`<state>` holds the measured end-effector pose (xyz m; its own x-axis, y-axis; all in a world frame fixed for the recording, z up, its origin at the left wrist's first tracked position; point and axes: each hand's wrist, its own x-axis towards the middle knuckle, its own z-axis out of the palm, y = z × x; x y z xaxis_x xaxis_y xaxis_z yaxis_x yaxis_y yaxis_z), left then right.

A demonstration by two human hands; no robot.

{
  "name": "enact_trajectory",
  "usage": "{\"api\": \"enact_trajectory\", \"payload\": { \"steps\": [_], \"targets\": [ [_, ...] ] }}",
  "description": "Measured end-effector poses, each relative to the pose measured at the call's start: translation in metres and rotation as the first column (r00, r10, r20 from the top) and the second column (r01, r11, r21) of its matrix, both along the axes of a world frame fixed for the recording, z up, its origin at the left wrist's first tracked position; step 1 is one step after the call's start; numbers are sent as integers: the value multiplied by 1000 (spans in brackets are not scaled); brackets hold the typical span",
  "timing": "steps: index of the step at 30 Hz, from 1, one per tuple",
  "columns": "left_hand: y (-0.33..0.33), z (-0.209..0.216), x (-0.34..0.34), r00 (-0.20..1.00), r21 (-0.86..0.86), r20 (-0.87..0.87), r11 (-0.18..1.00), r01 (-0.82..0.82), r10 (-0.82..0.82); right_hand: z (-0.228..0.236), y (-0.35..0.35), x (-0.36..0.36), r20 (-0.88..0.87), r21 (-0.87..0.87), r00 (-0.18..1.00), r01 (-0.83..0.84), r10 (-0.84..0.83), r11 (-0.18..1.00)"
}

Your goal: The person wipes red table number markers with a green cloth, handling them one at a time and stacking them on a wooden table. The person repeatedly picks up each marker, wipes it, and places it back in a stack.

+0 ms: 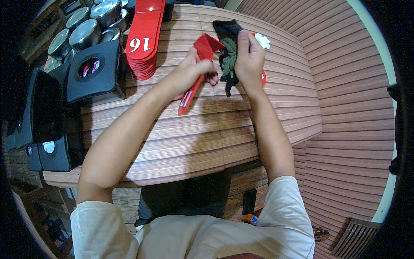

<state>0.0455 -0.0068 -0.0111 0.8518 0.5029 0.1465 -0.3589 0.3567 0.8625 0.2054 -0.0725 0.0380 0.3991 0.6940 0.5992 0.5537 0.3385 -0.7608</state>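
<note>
A red plastic table sign with white printing is gripped in my left hand. Its top is folded at an angle, and its long lower end slants down toward me below my fingers. My right hand is closed around a bunched dark green and black cloth, thumb on top. The cloth is right beside the sign's folded end; whether they touch I cannot tell. Partly hidden behind my right wrist, another red piece lies on the table. To the left is a tall stack of red rounded signs.
A black tissue box with a round opening stands on the table's left, with more black boxes near the edge. Several round metal containers are piled at the far left. A crumpled white tissue lies beyond my right hand. Slatted wall borders the right.
</note>
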Motion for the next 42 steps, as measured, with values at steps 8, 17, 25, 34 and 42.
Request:
{"api": "enact_trajectory", "payload": {
  "steps": [8, 17, 25, 34, 42],
  "targets": [
    [9, 3, -2, 995, -464, 64, 880, 99, -78, 2, 0, 3, -94, -19, 995, 45, -47, 999],
    [7, 10, -5, 993, -303, 86, 947, 102, -80, 1, -7, -18, -96, -282, 978, -206, 186, 937],
    [8, 8, -2, 994, -325, -41, 942, 85, -104, -3, -3, -16, 228, -100, 972, -30, 52, 995],
    [3, 8, 1, 990, -256, -112, 965, 60, -91, 8, -4, -24, 453, -43, 891, 49, -24, 998],
    [-3, 11, 3, 993, -167, -113, 986, 24, -44, -5, 3, -18, 356, -161, 906, 301, -229, 940]
  ]
}}
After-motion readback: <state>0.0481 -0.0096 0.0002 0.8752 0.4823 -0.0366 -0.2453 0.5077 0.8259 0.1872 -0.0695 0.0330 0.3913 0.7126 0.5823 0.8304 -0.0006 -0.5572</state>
